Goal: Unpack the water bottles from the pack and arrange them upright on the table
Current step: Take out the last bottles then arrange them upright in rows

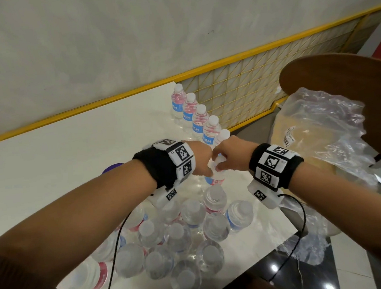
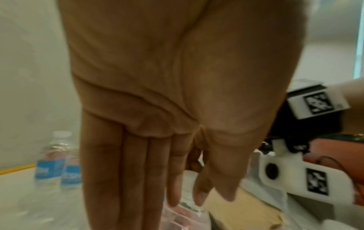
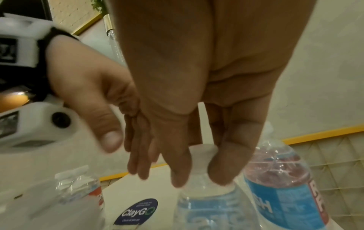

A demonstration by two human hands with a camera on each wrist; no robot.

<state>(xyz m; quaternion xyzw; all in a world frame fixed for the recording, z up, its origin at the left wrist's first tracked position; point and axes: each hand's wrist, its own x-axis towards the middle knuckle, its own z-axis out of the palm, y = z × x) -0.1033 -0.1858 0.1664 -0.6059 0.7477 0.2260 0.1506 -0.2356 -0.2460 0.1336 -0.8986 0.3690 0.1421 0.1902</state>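
Five bottles stood upright in a row [image 1: 194, 113] beyond our hands, running away from them toward the yellow-edged screen [image 1: 260, 84] at the far side of the table [image 1: 58, 157]. We had one more bottle [image 1: 216, 176] between both hands. Our right hand [image 1: 229, 158] pinched it by the cap and neck, thumb and forefinger curled round the top, as the right wrist view showed plainly. Our left hand [image 1: 200, 159] met it from the other side with fingers nearly straight; whether it touched the bottle or only hung beside it we could not tell.

We judged this the placing step: the held bottle seemed bound for the near end of the row, just beside the last one standing.

Below our wrists, toward our body, a loose cluster of bottles [image 1: 182, 236] waited, some upright, a few at the edge lying over. The torn plastic wrap [image 1: 328, 131] lay crumpled out past our right hand.

The next move, as we saw it, called for setting the base flat on the table, close to its neighbour without knocking it, then letting go of the cap cleanly. After that, a hand would need to drop back to the cluster for another.
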